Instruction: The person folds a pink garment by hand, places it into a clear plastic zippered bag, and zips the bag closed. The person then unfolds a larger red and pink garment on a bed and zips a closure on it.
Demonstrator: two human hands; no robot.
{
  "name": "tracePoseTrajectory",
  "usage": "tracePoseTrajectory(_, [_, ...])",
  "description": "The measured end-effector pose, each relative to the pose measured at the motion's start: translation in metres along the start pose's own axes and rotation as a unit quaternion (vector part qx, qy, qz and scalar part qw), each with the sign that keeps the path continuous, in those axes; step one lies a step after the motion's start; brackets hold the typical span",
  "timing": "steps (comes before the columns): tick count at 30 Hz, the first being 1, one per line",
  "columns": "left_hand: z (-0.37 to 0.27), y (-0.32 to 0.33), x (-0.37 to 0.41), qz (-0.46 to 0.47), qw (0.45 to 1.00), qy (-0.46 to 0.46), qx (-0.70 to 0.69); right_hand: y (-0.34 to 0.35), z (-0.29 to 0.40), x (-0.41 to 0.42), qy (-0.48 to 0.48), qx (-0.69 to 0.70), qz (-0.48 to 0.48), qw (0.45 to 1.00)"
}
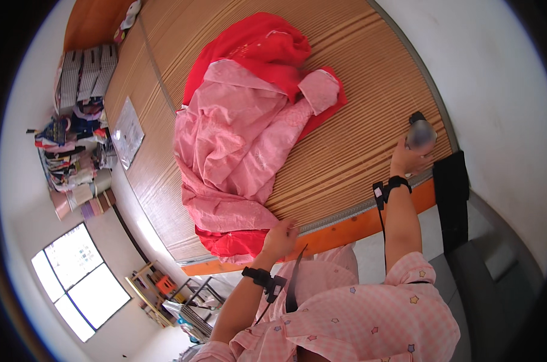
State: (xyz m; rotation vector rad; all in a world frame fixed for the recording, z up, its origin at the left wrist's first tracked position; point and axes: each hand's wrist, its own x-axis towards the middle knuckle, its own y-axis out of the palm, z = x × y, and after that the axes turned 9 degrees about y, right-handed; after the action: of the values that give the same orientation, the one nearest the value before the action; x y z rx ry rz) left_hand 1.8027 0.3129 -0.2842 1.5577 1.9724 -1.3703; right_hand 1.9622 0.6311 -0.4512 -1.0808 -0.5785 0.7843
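A heap of red-and-pink fabric, maybe a bed cover, lies crumpled on a bamboo sleeping mat. Its pink side faces up over most of the pile, with red showing at the far end and along the near edge. My left hand is at the fabric's near right corner, fingers curled; whether they pinch the cloth is hidden. Over by the mat's right edge, my right hand is around a small rounded object, which is too blurred to identify. A black item shows just beyond it.
An orange wooden bed rail runs along the near side. A white wall borders the right. A clear plastic packet lies on the mat's left. Striped storage boxes and piled clothes stand beyond. A black strap hangs near the right corner.
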Motion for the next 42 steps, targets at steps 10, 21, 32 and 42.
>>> tracePoseTrajectory(10, [0.045, -0.022, -0.009, -0.058, 0.995, -0.011, -0.084, -0.017, 0.201, -0.155, -0.455, 0.387, 0.259, 0.759])
tracePoseTrajectory(21, [0.106, -0.093, -0.093, -0.307, 0.944, 0.024, -0.116, -0.143, 0.109, -0.282, -0.61, 0.201, 0.612, 0.462])
tracePoseTrajectory(32, [0.146, -0.139, -0.101, -0.107, 0.868, 0.362, 0.321, -0.413, 0.05, -0.282, -0.53, -0.068, 0.737, 0.413])
tracePoseTrajectory(42, [0.246, -0.238, -0.122, -0.249, 0.821, 0.345, 0.38, -0.638, 0.017, -0.256, -0.498, -0.091, 0.718, 0.478])
